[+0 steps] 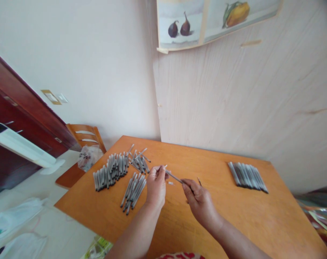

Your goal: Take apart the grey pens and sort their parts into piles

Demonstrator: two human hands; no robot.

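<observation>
Above the middle of the table, my left hand pinches one end of a slim grey pen, and a short whitish tip shows past the fingers. My right hand is closed round the pen's other end. A thin dark stick shows just beyond the right hand; whether it is held or lies on the table I cannot tell. Beneath the pen a small whitish piece lies on the wood. To the left of my hands are a large pile of grey pens with dark ends and a smaller bunch.
A loose, crossed heap of pens lies farther back on the wooden table. At the right, a neat row of pens lies side by side. A chair with a plastic bag stands past the left edge.
</observation>
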